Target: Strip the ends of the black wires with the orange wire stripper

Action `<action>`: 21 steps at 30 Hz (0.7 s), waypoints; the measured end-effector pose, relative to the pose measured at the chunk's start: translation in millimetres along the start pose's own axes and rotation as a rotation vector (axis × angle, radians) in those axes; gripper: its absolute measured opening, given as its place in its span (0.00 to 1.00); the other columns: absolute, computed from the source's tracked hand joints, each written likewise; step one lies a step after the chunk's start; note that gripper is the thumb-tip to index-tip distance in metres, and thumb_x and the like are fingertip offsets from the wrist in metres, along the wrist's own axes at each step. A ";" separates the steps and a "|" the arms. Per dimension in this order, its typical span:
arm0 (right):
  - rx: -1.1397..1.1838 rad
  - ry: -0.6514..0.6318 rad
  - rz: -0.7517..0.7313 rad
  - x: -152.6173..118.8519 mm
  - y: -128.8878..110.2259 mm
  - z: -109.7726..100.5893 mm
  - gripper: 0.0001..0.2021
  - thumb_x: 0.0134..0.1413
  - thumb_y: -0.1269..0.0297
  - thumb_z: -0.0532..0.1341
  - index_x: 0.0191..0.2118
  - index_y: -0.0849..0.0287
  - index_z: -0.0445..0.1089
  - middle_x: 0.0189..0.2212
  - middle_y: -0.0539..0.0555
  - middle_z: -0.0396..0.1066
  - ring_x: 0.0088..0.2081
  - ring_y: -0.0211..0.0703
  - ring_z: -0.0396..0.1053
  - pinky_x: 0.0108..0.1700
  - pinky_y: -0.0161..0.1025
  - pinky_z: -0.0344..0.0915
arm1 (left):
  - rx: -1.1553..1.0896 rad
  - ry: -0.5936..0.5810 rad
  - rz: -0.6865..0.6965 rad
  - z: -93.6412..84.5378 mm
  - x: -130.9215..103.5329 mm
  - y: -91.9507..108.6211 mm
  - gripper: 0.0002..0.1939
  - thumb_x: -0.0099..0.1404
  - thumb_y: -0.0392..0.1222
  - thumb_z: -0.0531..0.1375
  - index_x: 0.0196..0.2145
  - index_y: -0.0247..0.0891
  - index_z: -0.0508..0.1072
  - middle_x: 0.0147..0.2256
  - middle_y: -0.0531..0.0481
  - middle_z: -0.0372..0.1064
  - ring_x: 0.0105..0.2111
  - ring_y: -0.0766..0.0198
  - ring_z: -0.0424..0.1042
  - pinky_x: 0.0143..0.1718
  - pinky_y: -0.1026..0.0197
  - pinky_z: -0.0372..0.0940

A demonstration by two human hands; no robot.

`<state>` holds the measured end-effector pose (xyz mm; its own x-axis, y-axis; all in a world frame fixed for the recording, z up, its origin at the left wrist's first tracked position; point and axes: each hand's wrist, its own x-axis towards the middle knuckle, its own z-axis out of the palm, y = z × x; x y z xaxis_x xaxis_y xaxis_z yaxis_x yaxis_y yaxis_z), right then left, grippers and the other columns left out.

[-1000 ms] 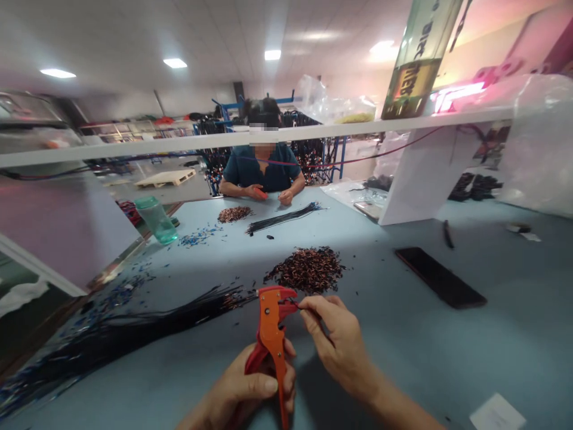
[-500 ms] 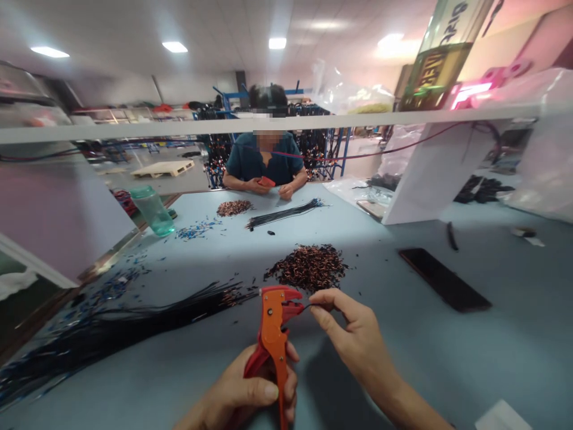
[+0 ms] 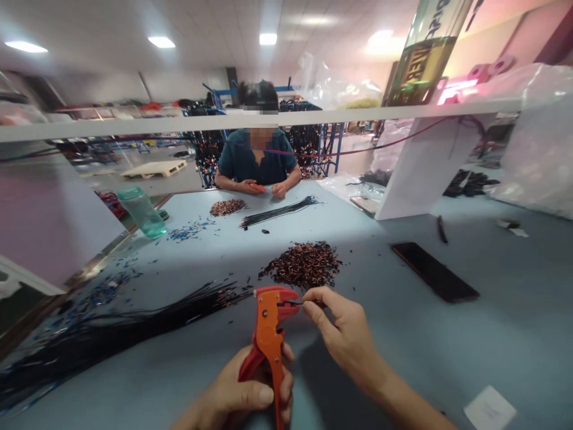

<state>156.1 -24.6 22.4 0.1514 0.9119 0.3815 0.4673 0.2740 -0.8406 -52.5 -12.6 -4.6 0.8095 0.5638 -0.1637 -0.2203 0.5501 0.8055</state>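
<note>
My left hand (image 3: pixel 255 385) is wrapped round the handles of an orange and red wire stripper (image 3: pixel 269 322), held upright with its jaws pointing right. Between thumb and forefinger, my right hand (image 3: pixel 340 328) pinches a thin black wire (image 3: pixel 295 303), whose end lies in the jaws. Just behind the tool is a heap of short black and copper-coloured offcuts (image 3: pixel 308 263). A thick bundle of black wires (image 3: pixel 134 334) lies to the left, its bare copper ends towards the stripper.
Across the table a person (image 3: pixel 258 158) holds a red tool. A smaller wire bundle (image 3: pixel 277 212), copper scraps (image 3: pixel 227 207) and a green bottle (image 3: pixel 142 212) lie or stand farther back. To the right rests a phone (image 3: pixel 434 272). A white shelf (image 3: pixel 201 124) spans the table.
The wire in my right hand has gone from beside the jaw tips to between the jaws. The whole view has shifted slightly.
</note>
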 end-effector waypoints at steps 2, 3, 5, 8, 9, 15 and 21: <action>0.002 -0.010 -0.017 -0.2 -0.2 0.5 0.09 0.61 0.64 0.55 0.32 0.57 0.70 0.26 0.49 0.71 0.30 0.40 0.68 0.32 0.34 0.61 | -0.002 -0.004 0.003 -1.0 0.2 -1.6 0.25 0.54 0.43 0.68 0.49 0.35 0.70 0.32 0.47 0.71 0.31 0.59 0.73 0.35 0.56 0.65; 0.020 -0.014 -0.012 -0.2 -0.4 0.7 0.09 0.61 0.65 0.55 0.32 0.57 0.70 0.25 0.49 0.70 0.29 0.40 0.68 0.32 0.33 0.60 | -0.006 -0.007 0.011 -1.6 0.3 -2.4 0.25 0.54 0.42 0.68 0.49 0.35 0.70 0.32 0.47 0.71 0.31 0.60 0.73 0.35 0.56 0.65; 0.072 -0.017 0.010 0.2 -0.8 0.9 0.08 0.62 0.65 0.55 0.32 0.57 0.69 0.24 0.48 0.69 0.28 0.38 0.67 0.31 0.33 0.60 | -0.013 -0.014 0.025 -2.5 0.4 -3.7 0.25 0.54 0.42 0.68 0.49 0.34 0.70 0.32 0.47 0.71 0.30 0.60 0.74 0.34 0.57 0.65; 0.145 -0.019 0.051 1.3 -2.0 1.0 0.07 0.61 0.65 0.56 0.32 0.57 0.69 0.24 0.47 0.68 0.27 0.38 0.67 0.31 0.32 0.60 | -0.008 -0.015 0.029 -3.1 0.1 -4.5 0.25 0.54 0.42 0.69 0.49 0.34 0.70 0.32 0.47 0.71 0.31 0.59 0.74 0.34 0.57 0.65; 0.166 -0.025 0.064 1.6 -2.6 1.1 0.07 0.60 0.65 0.56 0.32 0.57 0.69 0.24 0.47 0.69 0.28 0.38 0.67 0.32 0.32 0.61 | -0.004 -0.011 0.023 -3.2 0.0 -4.6 0.25 0.54 0.43 0.69 0.49 0.34 0.70 0.32 0.47 0.71 0.31 0.59 0.74 0.35 0.56 0.65; 0.228 -0.060 0.101 1.5 -5.3 1.4 0.09 0.60 0.63 0.56 0.31 0.58 0.69 0.24 0.48 0.69 0.28 0.39 0.66 0.32 0.34 0.61 | 0.013 -0.015 0.038 -2.9 0.2 -5.1 0.26 0.53 0.44 0.69 0.48 0.35 0.71 0.31 0.48 0.71 0.29 0.60 0.73 0.33 0.58 0.65; 0.314 -0.085 0.142 0.6 -6.0 1.5 0.09 0.60 0.62 0.57 0.31 0.58 0.69 0.24 0.49 0.70 0.29 0.40 0.67 0.32 0.34 0.62 | 0.033 -0.013 0.019 -0.9 -0.8 -2.2 0.26 0.53 0.44 0.70 0.48 0.35 0.70 0.32 0.48 0.71 0.31 0.59 0.73 0.35 0.57 0.65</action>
<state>152.1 -25.2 27.1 0.1164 0.9662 0.2301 0.1541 0.2113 -0.9652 -53.2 -13.7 -6.8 0.8124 0.5658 -0.1410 -0.2180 0.5189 0.8266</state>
